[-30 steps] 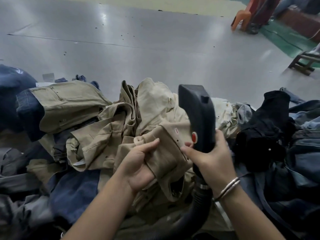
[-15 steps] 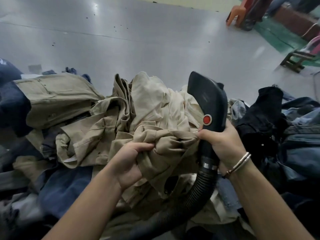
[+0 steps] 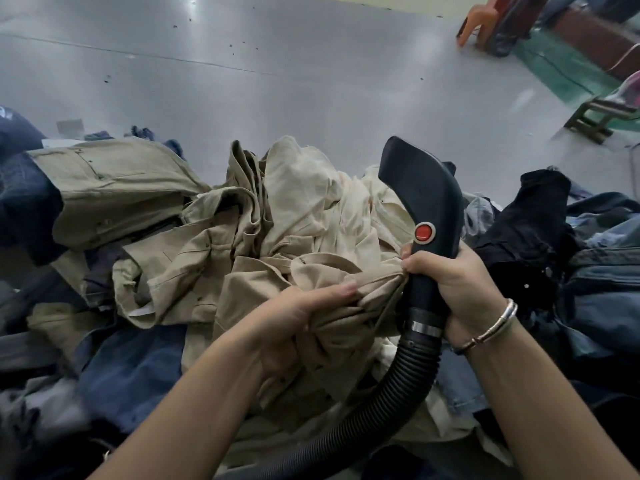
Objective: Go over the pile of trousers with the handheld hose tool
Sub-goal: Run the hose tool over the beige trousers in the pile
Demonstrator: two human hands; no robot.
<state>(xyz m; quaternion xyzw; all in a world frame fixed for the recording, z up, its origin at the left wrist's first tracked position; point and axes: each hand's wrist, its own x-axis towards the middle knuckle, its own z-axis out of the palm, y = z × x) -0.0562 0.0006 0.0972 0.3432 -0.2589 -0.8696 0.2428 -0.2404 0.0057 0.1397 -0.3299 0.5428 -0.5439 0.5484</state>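
A person's right hand (image 3: 460, 289) is wrapping its grip tightly round the handle of the black hose tool (image 3: 424, 202), nozzle pointing toward 12 o'clock, while the left hand (image 3: 298, 320) is bunching a fold of khaki trousers (image 3: 329, 306) at the centre of the pile. To do this well (a judgement), the left hand should be pulling the cloth taut and flat, so the nozzle is meeting one layer squarely.

Shiny grey floor (image 3: 311, 81) with a thin seam line and dark specks, soft light glare up top, orange plastic chair (image 3: 476, 24) far right corner, green floor strip (image 3: 561, 74), small wooden stool (image 3: 595, 117) by the right edge
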